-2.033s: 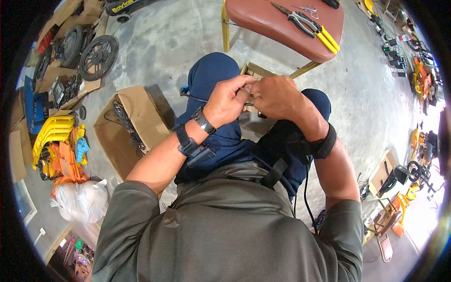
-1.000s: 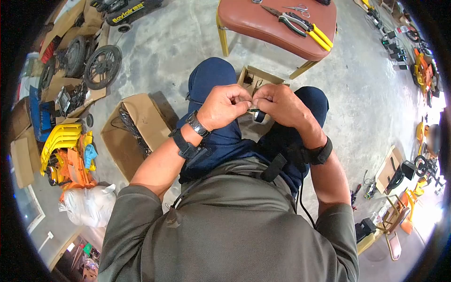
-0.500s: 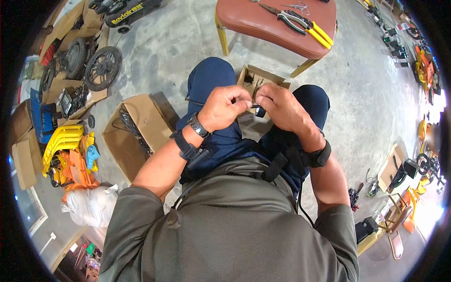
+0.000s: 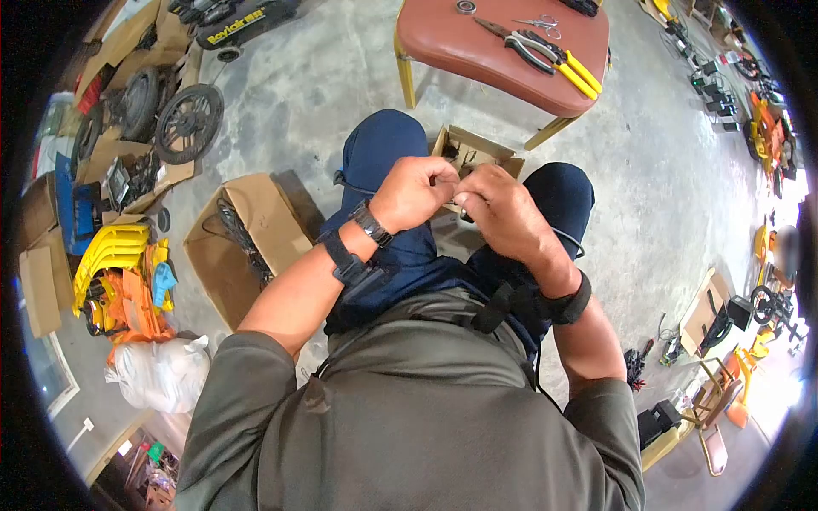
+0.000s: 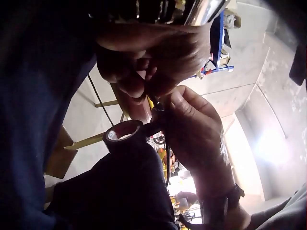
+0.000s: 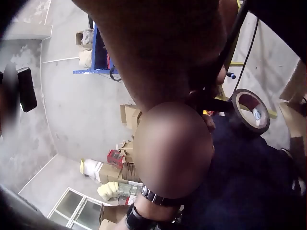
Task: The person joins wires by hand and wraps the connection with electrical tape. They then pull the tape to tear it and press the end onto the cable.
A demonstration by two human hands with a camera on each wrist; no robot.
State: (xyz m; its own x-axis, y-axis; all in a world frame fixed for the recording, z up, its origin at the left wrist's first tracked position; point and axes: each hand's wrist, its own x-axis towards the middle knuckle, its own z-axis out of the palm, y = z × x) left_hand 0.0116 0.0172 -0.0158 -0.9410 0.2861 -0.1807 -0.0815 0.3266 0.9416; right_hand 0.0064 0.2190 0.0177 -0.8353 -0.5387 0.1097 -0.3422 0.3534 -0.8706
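My left hand (image 4: 409, 194) and right hand (image 4: 509, 213) meet between the knees, fingertips nearly touching. The fingers of both pinch a thin black cable (image 5: 168, 163), which hangs down past the right hand in the left wrist view. A roll of black tape (image 5: 139, 135) dangles by a short unrolled strip (image 5: 152, 128) that leads up to the fingertips. In the right wrist view the tape roll (image 6: 238, 120) hangs over the dark trousers, its strip (image 6: 214, 104) running into the fingers. The exact pinch point is hidden by the fingers.
Pliers (image 4: 532, 55) and scissors (image 4: 541, 25) lie on a brown padded seat (image 4: 434, 38) ahead. A small open cardboard box (image 4: 477, 140) stands beyond the hands. A larger box (image 4: 260, 213) with cables is at the left, near a wheel (image 4: 189, 123) and yellow panels (image 4: 111, 251).
The hands have gone from close together to slightly apart and back together. The right hand has turned, and the tape roll, visible below the hands earlier, is now mostly covered in the head view.
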